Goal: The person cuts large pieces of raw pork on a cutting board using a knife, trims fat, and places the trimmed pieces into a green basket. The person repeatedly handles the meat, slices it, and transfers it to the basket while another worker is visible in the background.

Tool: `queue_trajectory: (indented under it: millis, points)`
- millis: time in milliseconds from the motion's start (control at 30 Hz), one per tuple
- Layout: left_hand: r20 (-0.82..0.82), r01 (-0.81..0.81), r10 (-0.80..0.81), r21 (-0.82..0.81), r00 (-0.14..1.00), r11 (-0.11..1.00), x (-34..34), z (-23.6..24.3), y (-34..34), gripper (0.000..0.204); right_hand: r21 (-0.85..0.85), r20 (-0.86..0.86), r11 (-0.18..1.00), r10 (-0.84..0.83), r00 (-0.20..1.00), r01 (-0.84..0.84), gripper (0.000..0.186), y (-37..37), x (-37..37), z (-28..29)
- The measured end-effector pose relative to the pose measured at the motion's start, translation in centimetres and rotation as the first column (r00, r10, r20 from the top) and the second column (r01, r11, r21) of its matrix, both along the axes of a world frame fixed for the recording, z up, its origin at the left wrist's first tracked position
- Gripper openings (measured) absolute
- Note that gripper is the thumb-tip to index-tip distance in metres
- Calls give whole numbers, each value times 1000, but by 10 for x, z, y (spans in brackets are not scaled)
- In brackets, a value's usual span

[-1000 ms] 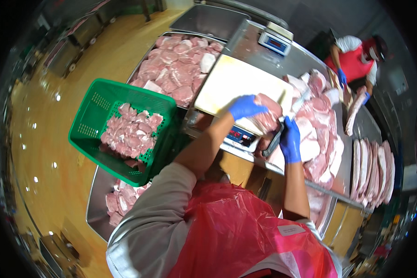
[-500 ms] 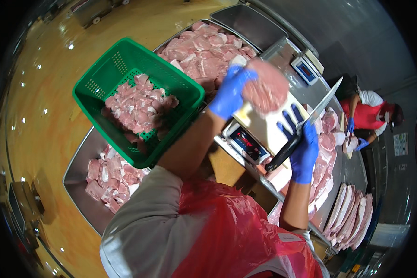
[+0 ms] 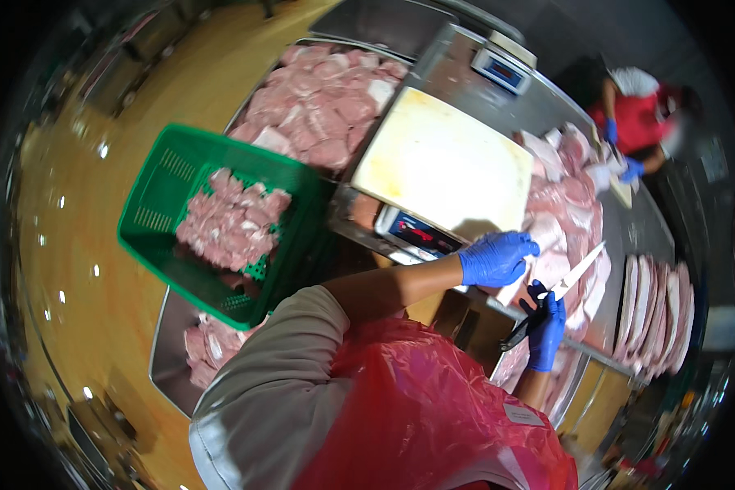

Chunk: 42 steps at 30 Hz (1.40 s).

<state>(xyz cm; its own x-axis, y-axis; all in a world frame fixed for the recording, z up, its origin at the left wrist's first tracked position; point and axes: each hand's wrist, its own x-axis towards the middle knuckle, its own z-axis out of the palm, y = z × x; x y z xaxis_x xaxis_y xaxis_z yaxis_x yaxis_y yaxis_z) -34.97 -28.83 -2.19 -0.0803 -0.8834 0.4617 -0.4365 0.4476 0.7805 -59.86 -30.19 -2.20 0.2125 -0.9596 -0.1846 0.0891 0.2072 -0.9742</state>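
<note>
My right hand (image 3: 547,331), in a blue glove, grips the black handle (image 3: 518,333) of a knife, its long blade (image 3: 581,271) pointing up and away to the right over the meat. My left hand (image 3: 498,258), also gloved in blue, is just beyond the cutting board's near right corner. Its fingers are curled together beside a pale piece of meat (image 3: 510,290); whatever they may hold is hidden. The white cutting board (image 3: 445,159) lies bare above a scale with a lit display (image 3: 420,234). Large raw cuts (image 3: 567,208) are heaped right of the board.
A green perforated basket (image 3: 151,184) with small meat pieces stands at left. Behind it is a metal tub of meat slabs (image 3: 327,106); another tub (image 3: 175,343) is below. A second scale (image 3: 502,69) stands at the back. Long strips (image 3: 653,314) lie right, near a co-worker (image 3: 633,114).
The round slab of meat is gone from my left hand, which has moved down and right to the board's corner. My right hand has lowered with the knife. The view has shifted.
</note>
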Motion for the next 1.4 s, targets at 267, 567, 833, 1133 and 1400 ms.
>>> queue_trajectory:
  millis: [267,567,833,1133,1400]
  points:
    - [390,9,-127,290,912,957,-87,-99,-65,75,1,-8,903,-430,903,430,23,60,-108,0]
    - [691,-600,182,430,700,675,-164,-85,-173,131,143,-7,794,-596,803,591,25,145,-141,-50]
    - [592,-642,430,203,681,739,-148,-145,-235,108,178,-14,812,-562,827,555,36,118,-150,-90]
    - [648,-454,135,354,749,818,-130,-96,-192,134,136,377,932,-361,853,335,21,-35,-80,-149]
    - [567,-565,299,378,768,734,-144,-99,-207,125,-29,279,931,-343,897,365,26,-86,-59,-149]
